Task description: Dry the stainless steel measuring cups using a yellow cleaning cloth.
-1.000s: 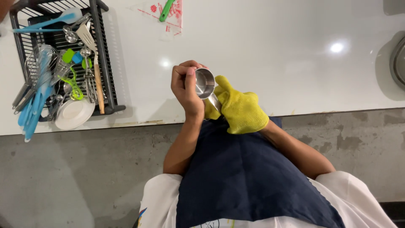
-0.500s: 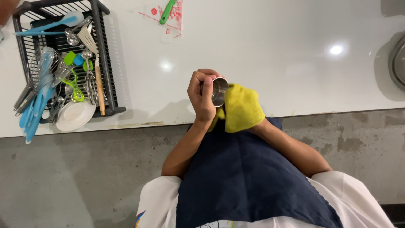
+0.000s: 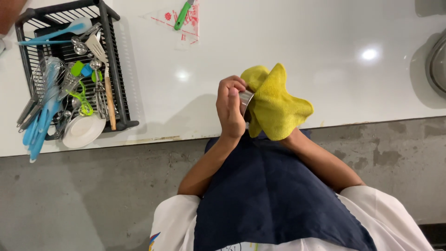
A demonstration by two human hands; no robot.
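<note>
My left hand (image 3: 230, 109) grips a small shiny metal cup (image 3: 245, 99) just over the front edge of the white counter (image 3: 288, 37). A yellow cloth (image 3: 278, 106) is pressed against and into the cup. My right hand is wrapped inside that cloth, so only its wrist (image 3: 293, 137) shows below the cloth. Both hands are held close together in front of my dark blue apron (image 3: 269, 200).
A black dish rack (image 3: 116, 69) at the left holds blue, green and metal utensils and a white dish (image 3: 83, 131). A green-handled tool (image 3: 182, 16) lies on a clear bag at the back. A metal bowl (image 3: 436, 65) sits at the right edge. Grey concrete floor lies below.
Both hands have shifted to the right. The cloth has spread over the cup, hiding its open mouth and my right hand.
</note>
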